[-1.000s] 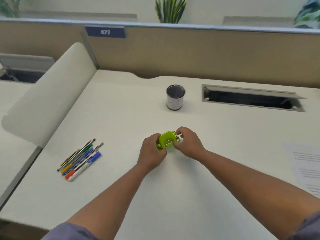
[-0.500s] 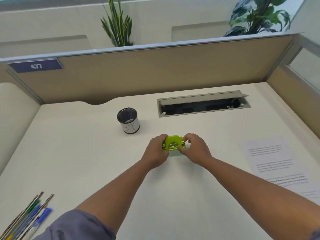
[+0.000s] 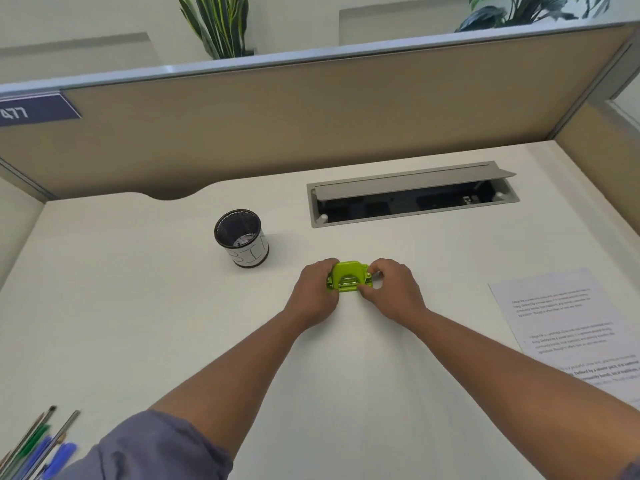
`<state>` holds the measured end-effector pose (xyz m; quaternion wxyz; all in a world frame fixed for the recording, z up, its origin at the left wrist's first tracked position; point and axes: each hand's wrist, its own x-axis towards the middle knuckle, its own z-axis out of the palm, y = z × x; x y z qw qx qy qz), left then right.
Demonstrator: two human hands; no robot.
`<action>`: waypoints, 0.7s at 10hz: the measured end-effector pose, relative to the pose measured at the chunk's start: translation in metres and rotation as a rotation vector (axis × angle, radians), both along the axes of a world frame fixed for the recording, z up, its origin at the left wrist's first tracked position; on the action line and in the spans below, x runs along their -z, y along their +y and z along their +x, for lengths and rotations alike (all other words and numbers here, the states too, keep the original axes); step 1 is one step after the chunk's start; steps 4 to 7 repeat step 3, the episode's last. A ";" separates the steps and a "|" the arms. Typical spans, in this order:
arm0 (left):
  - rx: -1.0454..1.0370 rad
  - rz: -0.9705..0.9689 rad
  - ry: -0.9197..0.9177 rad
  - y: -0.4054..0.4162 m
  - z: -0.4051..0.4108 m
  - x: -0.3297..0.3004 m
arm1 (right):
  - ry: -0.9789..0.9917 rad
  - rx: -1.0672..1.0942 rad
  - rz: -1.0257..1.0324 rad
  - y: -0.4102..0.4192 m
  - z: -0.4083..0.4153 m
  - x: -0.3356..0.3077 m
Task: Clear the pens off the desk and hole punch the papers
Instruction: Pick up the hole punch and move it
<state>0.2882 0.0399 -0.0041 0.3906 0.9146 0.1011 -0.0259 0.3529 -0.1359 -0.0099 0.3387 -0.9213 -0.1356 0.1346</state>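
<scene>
view swung right, hole punch (image 3: 348,276) between both hands' grip

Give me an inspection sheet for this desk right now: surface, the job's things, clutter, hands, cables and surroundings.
Surface: white desk, with an open grey cable tray recessed at the back.
Job's things: lime-green plastic hole punch mid-desk; printed white papers at right; loose pens and pencils at front left; black mesh pen cup, no pens in it.
Clutter: nothing seen.
Hands: left hand and right hand both grip the punch.
Cables: nothing clearly seen; tray interior is dark.
Surroundings: tan cubicle partition, blue sign reading 477, green plants behind.
</scene>
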 end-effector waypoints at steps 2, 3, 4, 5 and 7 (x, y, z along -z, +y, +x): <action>-0.019 0.014 0.040 0.002 -0.004 -0.001 | -0.023 -0.028 -0.035 0.001 -0.002 -0.002; -0.010 0.039 0.059 0.002 -0.004 -0.009 | -0.040 -0.047 -0.021 0.001 -0.002 -0.006; -0.010 0.039 0.059 0.002 -0.004 -0.009 | -0.040 -0.047 -0.021 0.001 -0.002 -0.006; -0.010 0.039 0.059 0.002 -0.004 -0.009 | -0.040 -0.047 -0.021 0.001 -0.002 -0.006; -0.010 0.039 0.059 0.002 -0.004 -0.009 | -0.040 -0.047 -0.021 0.001 -0.002 -0.006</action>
